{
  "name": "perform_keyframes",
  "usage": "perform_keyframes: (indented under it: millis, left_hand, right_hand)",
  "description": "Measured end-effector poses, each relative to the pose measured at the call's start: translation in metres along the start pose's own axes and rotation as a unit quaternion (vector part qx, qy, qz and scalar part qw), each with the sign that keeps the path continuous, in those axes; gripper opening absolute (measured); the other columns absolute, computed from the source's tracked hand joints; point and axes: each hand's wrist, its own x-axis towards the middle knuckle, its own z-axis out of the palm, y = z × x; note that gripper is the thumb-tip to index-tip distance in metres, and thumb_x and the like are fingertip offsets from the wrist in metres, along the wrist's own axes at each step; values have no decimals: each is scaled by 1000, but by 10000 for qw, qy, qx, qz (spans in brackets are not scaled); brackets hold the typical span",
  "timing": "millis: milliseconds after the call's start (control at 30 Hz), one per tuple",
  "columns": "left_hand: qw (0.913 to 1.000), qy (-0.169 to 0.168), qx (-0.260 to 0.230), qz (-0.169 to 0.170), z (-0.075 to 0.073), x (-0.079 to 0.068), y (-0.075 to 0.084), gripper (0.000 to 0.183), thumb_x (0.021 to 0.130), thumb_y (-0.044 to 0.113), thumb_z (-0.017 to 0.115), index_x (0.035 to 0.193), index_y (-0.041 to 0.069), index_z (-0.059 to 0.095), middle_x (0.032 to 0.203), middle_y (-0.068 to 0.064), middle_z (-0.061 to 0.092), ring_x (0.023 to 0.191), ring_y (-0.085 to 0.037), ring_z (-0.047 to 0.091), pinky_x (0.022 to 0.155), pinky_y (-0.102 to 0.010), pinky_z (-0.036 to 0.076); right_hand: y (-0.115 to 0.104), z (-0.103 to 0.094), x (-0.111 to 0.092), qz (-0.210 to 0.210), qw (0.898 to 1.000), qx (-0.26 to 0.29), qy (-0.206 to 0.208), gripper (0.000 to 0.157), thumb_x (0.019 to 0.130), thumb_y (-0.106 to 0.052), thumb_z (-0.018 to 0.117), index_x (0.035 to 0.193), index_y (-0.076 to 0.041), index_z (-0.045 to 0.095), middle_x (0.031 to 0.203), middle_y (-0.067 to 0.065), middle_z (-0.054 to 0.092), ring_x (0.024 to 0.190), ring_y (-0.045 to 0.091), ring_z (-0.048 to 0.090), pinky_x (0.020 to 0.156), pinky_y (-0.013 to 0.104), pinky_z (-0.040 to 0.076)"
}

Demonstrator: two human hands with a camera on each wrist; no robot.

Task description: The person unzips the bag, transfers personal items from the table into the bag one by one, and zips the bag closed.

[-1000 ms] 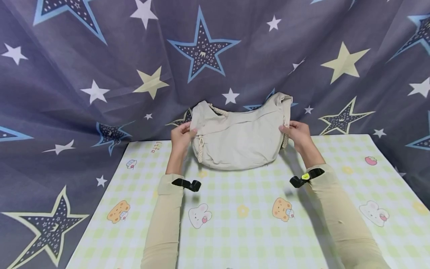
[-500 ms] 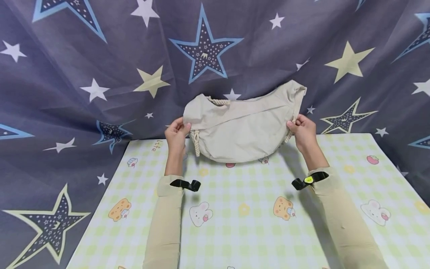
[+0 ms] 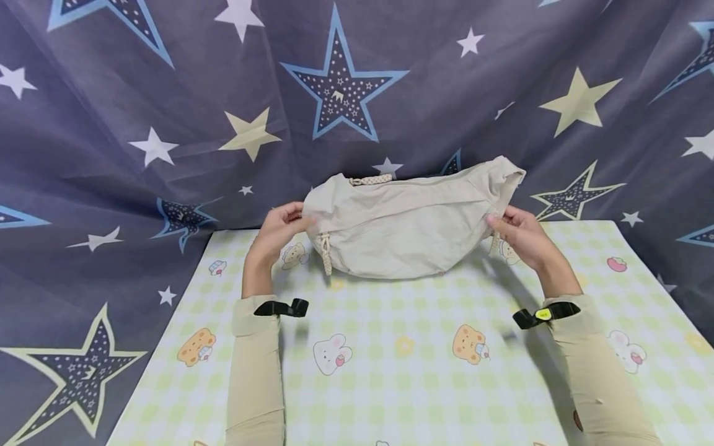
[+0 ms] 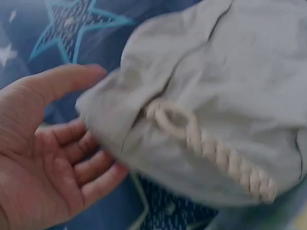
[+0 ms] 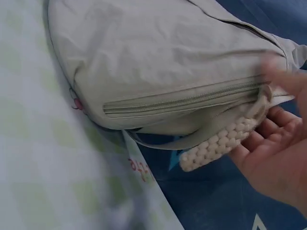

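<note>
A cream fabric bag (image 3: 407, 229) with a curved bottom and braided cord pulls stands against the dark curtain at the table's back. At its left end is my left hand (image 3: 279, 229); in the left wrist view, the thumb and fingers (image 4: 98, 167) are spread loosely about the bag's corner, beside a braided pull (image 4: 225, 158). My right hand (image 3: 524, 235) is at the other end. The right wrist view has its thumb blurred over the bag and its fingers (image 5: 268, 127) loosely bent behind, near a zipper (image 5: 182, 101) and a braided pull (image 5: 218, 143).
A table (image 3: 379, 396) covered in green-and-white checked cloth with cartoon prints lies under the arms. Behind it hangs a dark curtain (image 3: 429, 118) printed with stars. Black camera straps (image 3: 281, 308) sit on both wrists.
The bag was raised and spread wider, then lowered, its right end tipping outward. Both hands have moved apart and loosened their pinch on the bag's ends.
</note>
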Motion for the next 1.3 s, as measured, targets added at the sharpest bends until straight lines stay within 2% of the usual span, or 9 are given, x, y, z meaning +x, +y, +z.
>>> perform_keyframes:
  millis: [100,200,367,433,533,700,800,1133,1300]
  left_hand:
    - [9995,303,86,59,13,6,17,29,94,41,73,84,16,62,74,8,53,75,-12,50,74,-27,45]
    - [9942,841,-581,333,30,13,30,25,94,35,75,81,16,65,72,7,53,70,-11,49,65,-24,43]
    - [9659,1371,-1989,930,35,10,36,4,92,11,77,96,11,76,86,2,66,80,-11,59,70,-22,52]
    - [9707,1295,-1846,835,28,4,30,6,91,8,77,92,14,77,83,3,66,78,-11,58,68,-21,51]
    - [9878,938,-1091,603,17,-5,19,11,90,8,78,82,15,76,73,6,62,71,-11,52,62,-22,45]
    - [9945,607,-159,843,17,-4,7,14,89,5,78,85,-6,69,64,8,51,62,-9,43,58,-21,37]
    - [9934,725,-74,884,25,1,2,22,89,6,79,95,-13,70,66,8,52,61,-7,44,57,-18,36]
    - [9899,1282,-426,436,31,6,-3,31,92,17,78,111,-7,71,79,10,62,74,-7,54,66,-17,45]
    - [9936,1067,-188,330,30,5,1,28,92,19,78,106,-5,72,76,10,60,72,-9,52,65,-19,44]
  right_hand:
    - [-6,4,2,-156,9994,265,146,15,105,-13,57,111,-16,70,96,-8,72,86,3,64,75,16,51]
    - [-12,11,7,-499,9957,500,591,14,102,-12,62,109,-14,74,95,-6,75,88,4,66,79,17,53]
    - [-20,18,6,-1142,9825,965,1111,16,95,2,67,102,-8,78,94,-1,76,90,7,69,82,18,54]
    - [-21,16,0,-1061,9841,1046,969,20,95,6,65,101,-8,78,94,0,76,91,7,71,83,17,55]
    - [-20,10,-7,-715,9919,811,664,28,95,12,61,94,-10,79,88,-2,76,85,5,70,79,16,55]
    - [-17,5,-7,-351,9977,-120,567,25,94,6,67,87,-16,77,82,-8,73,79,1,67,74,15,55]
    - [-15,6,-5,-90,9966,-424,707,20,94,-1,71,85,-18,76,79,-10,72,77,0,66,73,14,55]
    - [-15,8,-2,85,9928,-468,1100,14,97,-8,69,93,-21,73,81,-13,73,79,0,67,74,14,55]
    - [-18,11,3,163,9925,-447,1123,13,99,-13,68,94,-24,74,83,-14,74,81,-2,67,76,13,54]
